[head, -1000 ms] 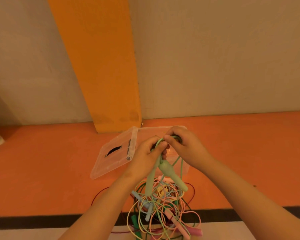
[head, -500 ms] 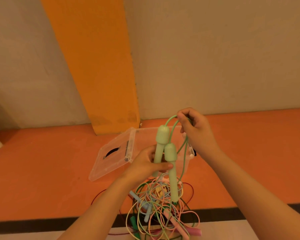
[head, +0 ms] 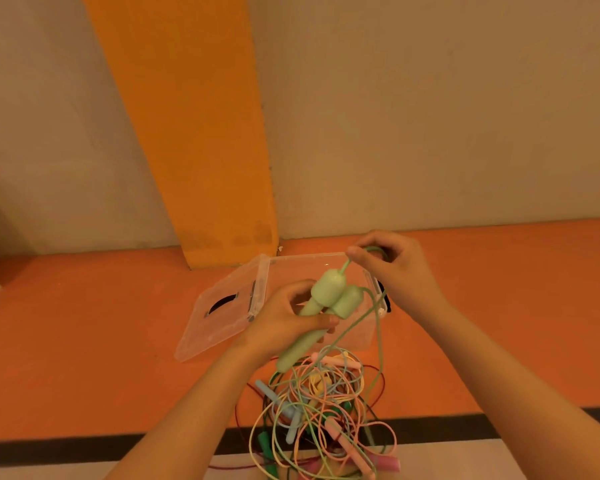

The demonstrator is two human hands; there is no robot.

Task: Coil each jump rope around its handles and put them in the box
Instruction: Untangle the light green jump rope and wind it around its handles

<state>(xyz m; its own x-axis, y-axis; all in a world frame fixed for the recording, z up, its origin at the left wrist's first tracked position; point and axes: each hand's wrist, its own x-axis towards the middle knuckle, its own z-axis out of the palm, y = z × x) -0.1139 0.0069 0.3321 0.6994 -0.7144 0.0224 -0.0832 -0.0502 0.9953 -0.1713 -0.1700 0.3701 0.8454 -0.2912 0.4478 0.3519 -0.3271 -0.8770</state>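
Left hand (head: 284,322) clamped round both green handles (head: 329,296) above the open box (head: 291,268), right hand (head: 395,268) pinching the cord (head: 344,266) over the box's far rim: pull taut, wrap snug turns, clear of the tangled pile (head: 323,410).

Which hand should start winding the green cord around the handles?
Probably the right hand: it pinches the green cord just above the handles, while the left hand grips both handles together and looks needed to steady them.
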